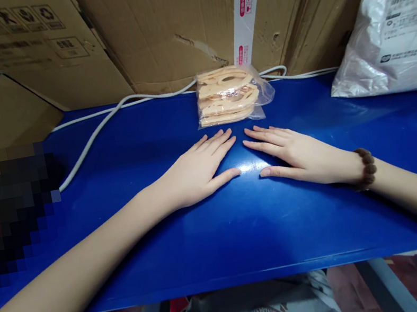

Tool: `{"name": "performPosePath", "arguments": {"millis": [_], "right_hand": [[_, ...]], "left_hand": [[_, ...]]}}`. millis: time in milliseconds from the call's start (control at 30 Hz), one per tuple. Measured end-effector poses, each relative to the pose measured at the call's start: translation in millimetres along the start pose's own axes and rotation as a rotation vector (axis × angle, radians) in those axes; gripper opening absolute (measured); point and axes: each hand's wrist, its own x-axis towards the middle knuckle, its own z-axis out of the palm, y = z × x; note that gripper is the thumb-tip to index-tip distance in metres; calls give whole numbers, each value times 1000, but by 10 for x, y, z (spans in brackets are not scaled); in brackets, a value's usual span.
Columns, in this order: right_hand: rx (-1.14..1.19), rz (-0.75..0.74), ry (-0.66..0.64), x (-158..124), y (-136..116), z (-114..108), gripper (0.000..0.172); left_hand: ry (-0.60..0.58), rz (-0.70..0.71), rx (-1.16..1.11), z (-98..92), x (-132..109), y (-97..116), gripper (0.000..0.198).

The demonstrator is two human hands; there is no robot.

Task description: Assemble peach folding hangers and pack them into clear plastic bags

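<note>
My left hand point(204, 167) lies flat on the blue tabletop point(224, 244), fingers stretched out and thumb apart. Opposite it, my right hand point(293, 154) rests palm down in the same way, with a brown fuzzy band point(366, 167) around its wrist. A small gap separates the two sets of fingertips, and neither hand holds anything. Just beyond them sits a clear plastic bag point(228, 96) with folded, cream-coloured strips or loops inside; what exactly they are I cannot tell. Both hands are apart from this bag.
Cardboard boxes point(169, 23) stand along the back edge. A white cable point(106, 123) runs behind the bag and curves forward at left. At right leans a silvery-white shipping bag point(385, 38) with a label. A blurred dark area point(5, 218) covers the left side.
</note>
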Motion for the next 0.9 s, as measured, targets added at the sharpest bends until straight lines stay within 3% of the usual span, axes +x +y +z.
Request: {"name": "performPosePath", "arguments": {"millis": [900], "right_hand": [[105,15,22,2,10,-31,68]], "left_hand": [[-23,-21,14,-4,-29,51,74]]}}
